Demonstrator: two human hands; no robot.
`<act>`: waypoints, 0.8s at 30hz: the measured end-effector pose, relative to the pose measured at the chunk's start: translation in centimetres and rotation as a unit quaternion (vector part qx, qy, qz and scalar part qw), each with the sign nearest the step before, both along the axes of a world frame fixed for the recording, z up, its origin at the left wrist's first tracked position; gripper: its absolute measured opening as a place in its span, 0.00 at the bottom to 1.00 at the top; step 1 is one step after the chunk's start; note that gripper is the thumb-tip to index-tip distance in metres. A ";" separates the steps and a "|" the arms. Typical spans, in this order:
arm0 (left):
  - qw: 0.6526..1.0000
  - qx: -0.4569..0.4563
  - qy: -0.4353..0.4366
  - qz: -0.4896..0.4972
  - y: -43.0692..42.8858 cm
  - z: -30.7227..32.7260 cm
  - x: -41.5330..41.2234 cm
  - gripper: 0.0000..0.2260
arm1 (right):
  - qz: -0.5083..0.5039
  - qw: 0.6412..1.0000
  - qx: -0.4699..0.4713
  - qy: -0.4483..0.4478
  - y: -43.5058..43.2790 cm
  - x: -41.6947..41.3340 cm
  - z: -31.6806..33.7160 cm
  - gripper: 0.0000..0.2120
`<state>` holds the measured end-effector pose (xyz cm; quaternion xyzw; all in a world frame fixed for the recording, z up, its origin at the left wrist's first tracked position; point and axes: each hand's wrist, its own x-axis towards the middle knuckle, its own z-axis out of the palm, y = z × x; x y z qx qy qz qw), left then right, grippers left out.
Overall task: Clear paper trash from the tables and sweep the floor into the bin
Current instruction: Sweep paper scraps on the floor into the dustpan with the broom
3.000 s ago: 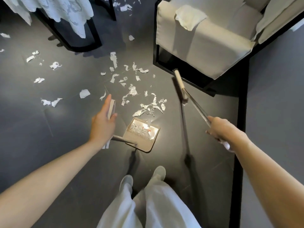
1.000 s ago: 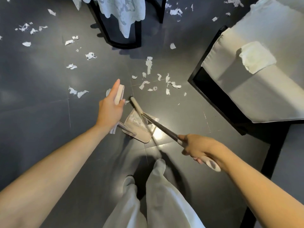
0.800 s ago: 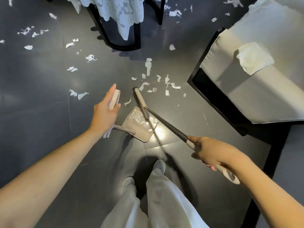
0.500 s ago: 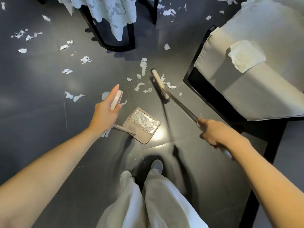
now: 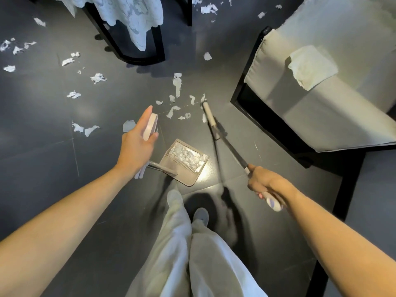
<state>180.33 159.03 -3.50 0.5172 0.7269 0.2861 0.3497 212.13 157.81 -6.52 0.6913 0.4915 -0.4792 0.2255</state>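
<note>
- Loose scraps (image 5: 97, 78): far-left floor, well apart from the pan, not yet swept.
- Your left hand (image 5: 137, 146): thumb curled round the upright handle of the dustpan (image 5: 188, 179), forefinger straight along it. The pan sat on the floor near your feet, mouth facing far, holding scraps; tilting it could spill them.
- Scrap cluster (image 5: 173, 109): beyond the pan mouth.
- Broom (image 5: 230, 150): long axis ran near-right to far-left, head pointing away beside the cluster. A hard stroke could flick scraps past the pan.
- Your right hand (image 5: 265, 182): fingers wrapped round the broom's grip.
</note>
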 end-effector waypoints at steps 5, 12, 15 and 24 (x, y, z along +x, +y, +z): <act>1.000 0.002 -0.006 -0.006 0.9 0.3 0.4 0.29 | -0.076 0.993 -0.065 0.068 -3.4 -0.5 2.0 0.31; 1.000 0.015 0.008 0.007 1.5 -0.1 -1.1 0.28 | -0.144 0.979 -0.084 0.117 -3.5 -0.1 6.8 0.35; 0.999 0.021 0.006 0.027 1.6 -0.1 -2.0 0.28 | -0.170 0.974 -0.075 0.129 -1.8 -0.7 9.2 0.34; 0.996 0.016 -0.004 0.082 3.7 0.4 -5.0 0.28 | -0.158 0.978 0.052 0.126 8.5 -4.5 10.5 0.23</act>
